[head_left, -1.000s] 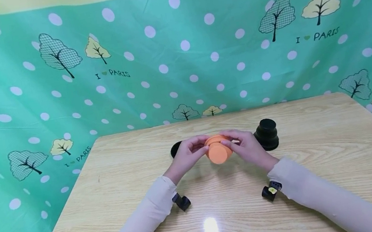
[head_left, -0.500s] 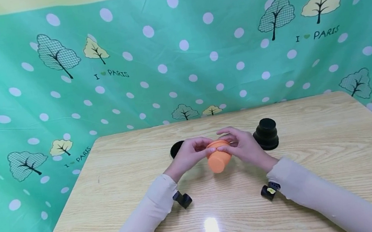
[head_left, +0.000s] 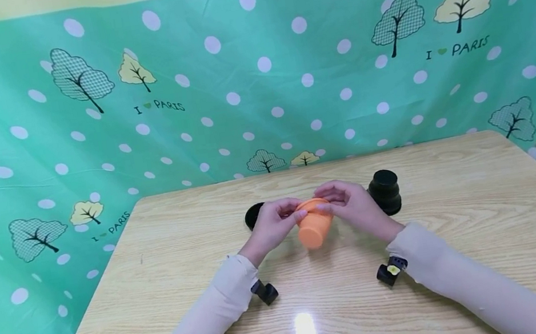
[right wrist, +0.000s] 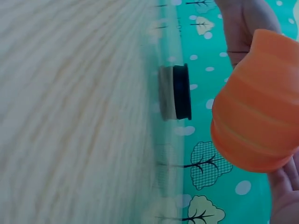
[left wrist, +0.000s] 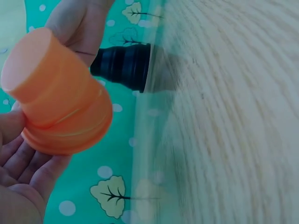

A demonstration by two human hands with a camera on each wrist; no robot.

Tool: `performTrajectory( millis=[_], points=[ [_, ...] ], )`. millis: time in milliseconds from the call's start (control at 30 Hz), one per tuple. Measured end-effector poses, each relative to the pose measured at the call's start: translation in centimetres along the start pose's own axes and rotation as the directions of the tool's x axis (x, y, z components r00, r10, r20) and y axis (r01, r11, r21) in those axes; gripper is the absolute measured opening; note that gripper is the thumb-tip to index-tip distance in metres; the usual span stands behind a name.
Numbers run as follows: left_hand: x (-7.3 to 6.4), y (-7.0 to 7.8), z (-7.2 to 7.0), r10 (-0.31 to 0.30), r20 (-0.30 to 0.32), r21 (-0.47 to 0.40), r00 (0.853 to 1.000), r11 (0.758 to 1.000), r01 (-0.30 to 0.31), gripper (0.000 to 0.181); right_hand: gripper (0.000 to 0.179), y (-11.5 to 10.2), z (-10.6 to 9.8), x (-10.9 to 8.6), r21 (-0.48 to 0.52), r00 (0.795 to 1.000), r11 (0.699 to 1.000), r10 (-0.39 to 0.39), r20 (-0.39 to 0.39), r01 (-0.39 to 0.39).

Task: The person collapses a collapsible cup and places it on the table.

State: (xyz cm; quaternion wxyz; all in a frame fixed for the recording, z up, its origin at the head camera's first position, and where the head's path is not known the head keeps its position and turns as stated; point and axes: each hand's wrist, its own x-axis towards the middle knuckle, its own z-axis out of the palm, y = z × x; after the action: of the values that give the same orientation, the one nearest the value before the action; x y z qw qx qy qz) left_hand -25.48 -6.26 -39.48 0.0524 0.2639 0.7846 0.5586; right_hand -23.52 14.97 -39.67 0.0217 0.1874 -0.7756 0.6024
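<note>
An orange collapsible cup (head_left: 315,224) is held above the table between both hands, its rim tipped away and its base facing down toward me. At its left side, my left hand (head_left: 273,222) pinches the rim with thumb and fingers. My right hand (head_left: 356,210) grips the other side, thumb on the wall and fingers behind the rim. The left wrist view shows the stepped wall of the cup (left wrist: 65,100) drawn out, with the left fingers (left wrist: 44,170) under the rim. Its inside is hidden.
A black stepped cup (head_left: 386,192) stands upside down on the wooden table (head_left: 194,230), right of the right hand. Behind the left hand sits a low black round cup (head_left: 253,215), partly hidden. A green patterned curtain (head_left: 213,111) hangs behind the table.
The orange cup's base has swung down toward me, and more of its wall shows than a second ago. The right fingers have shifted slightly at the rim. Both black cups stay put.
</note>
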Motion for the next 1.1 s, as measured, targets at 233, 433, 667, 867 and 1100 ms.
performTrajectory(
  millis=[233,433,667,867,1100],
  points=[
    [-0.1,0.0,-0.2,-0.041,-0.072,-0.093,0.997,0.995,0.034,0.024,0.049,0.4,-0.3,-0.1,0.03,0.989,0.995,0.094,0.115,-0.098],
    [-0.1,-0.1,-0.2,-0.041,-0.121,-0.127,0.992,0.992,0.026,0.022,0.045,0.2,-0.2,-0.4,0.071,0.987,0.992,0.097,0.127,-0.107],
    [-0.2,-0.1,-0.3,-0.036,-0.15,-0.146,0.988,0.989,0.013,0.024,0.037,-0.2,0.4,-0.3,0.066,0.995,0.997,0.043,0.087,-0.049],
    [-0.3,0.2,-0.3,-0.038,-0.135,-0.168,0.99,0.986,0.015,0.026,0.028,-0.4,0.9,-0.3,0.059,1.0,0.998,-0.023,0.007,0.022],
    [-0.1,0.3,-0.5,-0.047,-0.036,-0.189,0.998,0.981,0.04,0.025,0.031,-0.4,0.5,-0.3,-0.065,0.998,0.997,-0.04,-0.051,0.036]
  ],
)
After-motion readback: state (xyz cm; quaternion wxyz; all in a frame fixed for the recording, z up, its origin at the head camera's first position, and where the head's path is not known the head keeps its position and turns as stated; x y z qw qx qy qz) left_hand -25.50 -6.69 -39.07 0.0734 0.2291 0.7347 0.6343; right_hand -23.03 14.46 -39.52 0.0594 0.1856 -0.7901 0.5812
